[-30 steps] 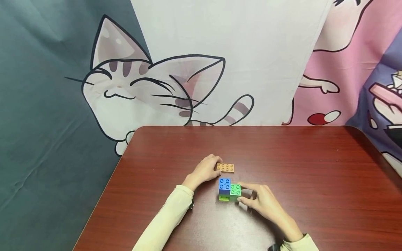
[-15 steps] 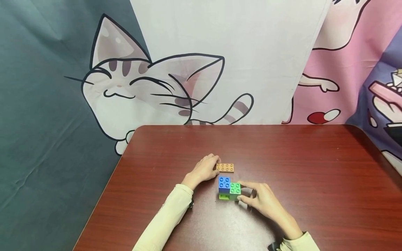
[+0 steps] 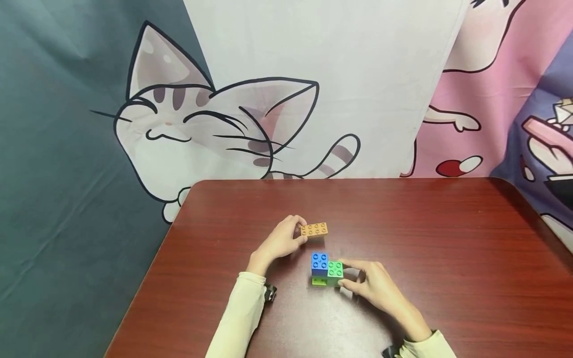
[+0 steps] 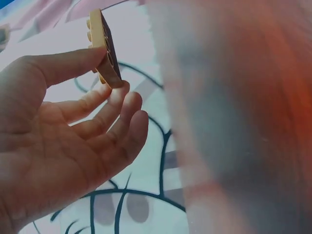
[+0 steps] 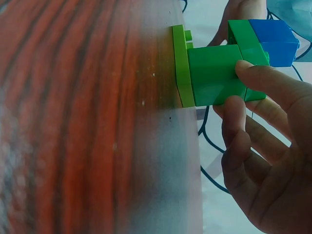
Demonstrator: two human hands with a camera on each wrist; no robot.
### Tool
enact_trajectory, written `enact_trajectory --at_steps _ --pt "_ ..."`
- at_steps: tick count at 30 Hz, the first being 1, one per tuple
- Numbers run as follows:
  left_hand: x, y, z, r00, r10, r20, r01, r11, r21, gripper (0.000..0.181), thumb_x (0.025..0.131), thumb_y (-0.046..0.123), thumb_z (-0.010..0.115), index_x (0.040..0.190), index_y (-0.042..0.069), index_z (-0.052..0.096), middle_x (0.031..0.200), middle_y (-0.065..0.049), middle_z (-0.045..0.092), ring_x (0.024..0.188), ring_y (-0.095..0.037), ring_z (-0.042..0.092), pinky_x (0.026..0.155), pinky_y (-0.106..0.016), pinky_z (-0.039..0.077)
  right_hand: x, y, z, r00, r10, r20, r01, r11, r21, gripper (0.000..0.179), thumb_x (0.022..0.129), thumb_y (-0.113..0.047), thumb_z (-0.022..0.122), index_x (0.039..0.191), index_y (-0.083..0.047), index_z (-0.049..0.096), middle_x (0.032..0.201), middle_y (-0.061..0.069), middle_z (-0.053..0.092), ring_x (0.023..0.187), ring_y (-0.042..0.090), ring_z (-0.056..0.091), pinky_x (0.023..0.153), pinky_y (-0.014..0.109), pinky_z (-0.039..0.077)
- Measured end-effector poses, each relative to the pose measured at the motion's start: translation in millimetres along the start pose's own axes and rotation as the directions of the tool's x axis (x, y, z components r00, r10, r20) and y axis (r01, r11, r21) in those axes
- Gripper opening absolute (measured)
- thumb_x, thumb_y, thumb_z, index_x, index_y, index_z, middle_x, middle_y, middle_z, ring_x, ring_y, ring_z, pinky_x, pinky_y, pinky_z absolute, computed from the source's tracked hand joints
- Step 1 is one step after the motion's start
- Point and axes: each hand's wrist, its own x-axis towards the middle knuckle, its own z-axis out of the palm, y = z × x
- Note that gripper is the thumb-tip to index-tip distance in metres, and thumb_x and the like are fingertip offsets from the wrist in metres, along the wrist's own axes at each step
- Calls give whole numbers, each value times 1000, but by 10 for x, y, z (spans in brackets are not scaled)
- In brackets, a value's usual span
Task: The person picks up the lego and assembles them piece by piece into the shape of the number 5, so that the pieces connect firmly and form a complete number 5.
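In the head view my left hand (image 3: pixel 278 242) pinches a flat tan-orange toy building brick (image 3: pixel 315 229) with several studs by its left end, and a shadow lies under the brick. The left wrist view shows the thumb and fingertips on one end of that brick (image 4: pixel 99 34). My right hand (image 3: pixel 378 284) holds a small stack at its right side, thumb and fingers on the green brick (image 3: pixel 334 278). From the right wrist view, a lime plate (image 5: pixel 182 73) is at the bottom, green bricks (image 5: pixel 214 73) sit above it, and a blue brick (image 5: pixel 274 41) is on top.
The reddish-brown wooden table (image 3: pixel 429 233) extends to both sides and behind the bricks. A cloth backdrop (image 3: pixel 349 59) with a cartoon cat hangs along its far edge. Dark wrist cameras (image 3: pixel 270 293) sit at the pale sleeves.
My left hand has moved up and to the left in the head view, lifting the orange brick and tilting it slightly. My right hand and the stack stay in place.
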Motion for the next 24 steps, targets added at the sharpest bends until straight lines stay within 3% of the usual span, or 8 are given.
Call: enact_trajectory --at_steps 5,11,18,24 --pt "-82 25 -104 999 47 -3 -47 994 -99 26 84 9 67 105 5 54 94 -6 52 91 -24 53 80 -34 43 -2 -3 2 1000 3 3 -3 1000 4 40 75 -15 77 112 -3 67 80 2 68 48 0 49 40 23 42" --pt "-221 115 -310 988 124 90 -106 977 -185 26 86 7 65 108 4 52 94 -7 53 92 -30 55 80 -41 45 13 13 16 1000 -24 -10 24 1000 4 41 74 -10 77 112 -2 66 81 5 68 46 0 49 39 22 41" --pt "-337 373 -496 971 208 119 -189 970 -150 26 85 9 66 108 8 53 99 0 53 97 -22 53 85 -40 43 36 36 -7 999 -37 -8 37 999 11 39 75 -10 77 112 -2 66 79 4 68 44 -1 51 39 19 40" --pt "-392 429 -488 971 207 118 -189 971 -144 26 85 9 66 108 9 55 101 1 54 99 -21 52 87 -39 42 28 34 13 1000 -26 5 26 1000 10 39 76 -11 77 112 -2 66 79 3 68 44 -2 51 39 20 40"
